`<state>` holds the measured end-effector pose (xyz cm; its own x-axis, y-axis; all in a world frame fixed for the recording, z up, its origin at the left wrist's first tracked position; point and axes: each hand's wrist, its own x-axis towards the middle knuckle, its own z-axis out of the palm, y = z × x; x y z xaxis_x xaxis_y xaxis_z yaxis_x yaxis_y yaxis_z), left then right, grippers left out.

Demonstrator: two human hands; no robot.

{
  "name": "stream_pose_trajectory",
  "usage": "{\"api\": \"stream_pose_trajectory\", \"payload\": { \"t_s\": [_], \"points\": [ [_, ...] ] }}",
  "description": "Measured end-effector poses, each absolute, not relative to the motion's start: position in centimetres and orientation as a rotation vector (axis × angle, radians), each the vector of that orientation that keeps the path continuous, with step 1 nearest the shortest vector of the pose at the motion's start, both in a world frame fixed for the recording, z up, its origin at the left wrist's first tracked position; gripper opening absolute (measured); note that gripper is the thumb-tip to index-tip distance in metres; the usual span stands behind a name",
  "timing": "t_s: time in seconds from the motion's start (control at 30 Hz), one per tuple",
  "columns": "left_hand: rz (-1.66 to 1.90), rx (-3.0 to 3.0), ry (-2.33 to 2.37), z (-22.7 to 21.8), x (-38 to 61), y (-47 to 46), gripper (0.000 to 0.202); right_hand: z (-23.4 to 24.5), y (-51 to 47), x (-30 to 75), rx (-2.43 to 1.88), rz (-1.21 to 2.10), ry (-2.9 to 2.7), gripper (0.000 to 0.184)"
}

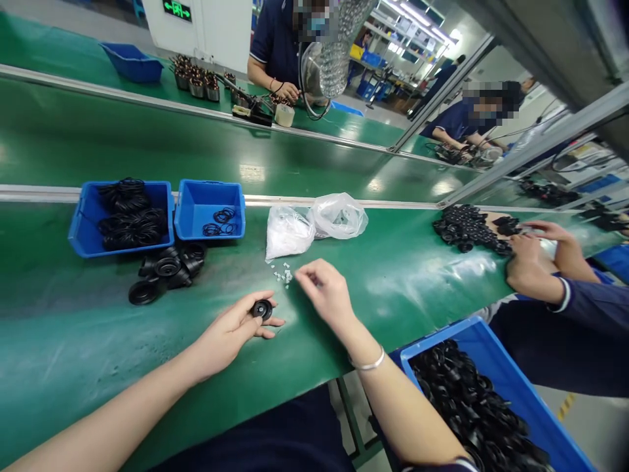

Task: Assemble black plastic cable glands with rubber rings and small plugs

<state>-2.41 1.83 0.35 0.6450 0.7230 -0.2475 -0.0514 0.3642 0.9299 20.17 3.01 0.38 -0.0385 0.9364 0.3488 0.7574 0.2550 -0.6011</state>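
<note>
My left hand (240, 328) holds a small round black plastic part (262, 309) between thumb and fingers, its hollow face with a pale centre turned up. My right hand (327, 292) hovers just right of several tiny white pieces (284, 275) scattered on the green bench. Its thumb and index finger are pinched together; whatever may be between them is too small to make out. Behind the pieces stand a clear bag of white bits (289, 233) and an opened clear plastic bag (339, 216). Left of my hands lies a pile of black round parts (170, 265).
Two blue bins hold black rings: a fuller bin (73, 229) and a smaller bin (184, 210). A large blue crate (407, 357) of black parts sits at lower right. A co-worker's hands (535, 246) handle black parts at right; another person works across the bench.
</note>
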Motion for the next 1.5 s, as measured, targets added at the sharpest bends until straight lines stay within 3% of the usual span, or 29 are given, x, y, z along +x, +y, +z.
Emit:
{"api": "stream_pose_trajectory", "payload": {
  "t_s": [0.13, 0.4, 0.6, 0.93, 1.13, 1.23, 1.37, 1.5],
  "points": [
    [0.561, 1.089, 0.693, 0.0, -2.5, 1.9, 0.041, 0.2, -0.2, 16.0, -1.299, 0.561, -1.885, 0.008],
    [0.563, 1.061, 0.659, -0.2, -2.6, 1.9, 0.041, -0.1, -0.2, 15.2, -1.252, 0.546, -2.012, 0.011],
    [0.540, 1.117, 0.712, -0.5, -2.8, 2.0, 0.043, 0.0, -1.2, 15.6, -1.260, 0.378, -2.141, 0.016],
    [0.532, 1.065, 0.738, -0.8, -2.9, 2.1, 0.039, -0.4, -2.7, 15.3, -1.294, 0.019, -2.417, 0.039],
    [0.547, 1.020, 0.719, -0.8, -3.0, 1.9, 0.037, 0.7, -2.5, 15.1, -1.329, 0.211, -2.477, 0.035],
    [0.546, 0.954, 0.658, 0.0, -2.9, 1.7, 0.033, 2.5, -2.1, 16.3, -1.288, 0.355, -2.240, 0.032],
    [0.536, 0.955, 0.713, 0.9, -2.5, 1.7, 0.025, 5.2, 1.7, 20.6, -1.451, 0.043, -1.808, 0.024],
    [0.485, 1.059, 0.743, 1.0, -2.3, 1.8, 0.023, 6.4, 8.4, 26.3, -1.678, -0.171, -1.794, 0.023]
  ]
}}
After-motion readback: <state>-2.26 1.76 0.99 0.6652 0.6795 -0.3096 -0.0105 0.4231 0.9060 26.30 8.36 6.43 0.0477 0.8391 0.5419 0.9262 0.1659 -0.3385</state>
